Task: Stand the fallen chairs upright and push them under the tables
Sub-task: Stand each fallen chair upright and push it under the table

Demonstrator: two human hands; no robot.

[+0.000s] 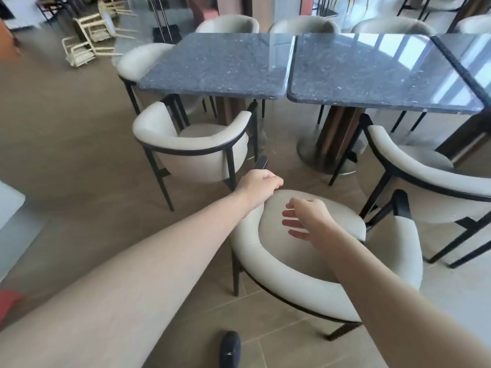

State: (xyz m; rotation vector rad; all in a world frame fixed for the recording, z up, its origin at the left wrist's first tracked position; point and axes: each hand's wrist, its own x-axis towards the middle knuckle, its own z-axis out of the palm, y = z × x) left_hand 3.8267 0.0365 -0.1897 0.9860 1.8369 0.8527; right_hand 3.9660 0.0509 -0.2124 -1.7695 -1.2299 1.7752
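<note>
A cream padded chair (297, 288) with a black frame stands upright right in front of me, its curved back toward me. My left hand (259, 187) grips the front end of its left armrest. My right hand (305, 219) hovers over the seat with fingers spread, holding nothing. Two dark speckled stone tables, one on the left (218, 65) and one on the right (372, 73), stand side by side beyond the chair. A second cream chair (194, 147) stands partly under the left table. A third (430, 181) stands at the right, angled out from the right table.
More cream chairs (138, 62) are tucked round the far sides of the tables. Several light wooden chairs (87, 46) lie tipped over on the floor at the far left. My dark shoe (229, 350) shows at the bottom. Tan tiled floor lies open to the left.
</note>
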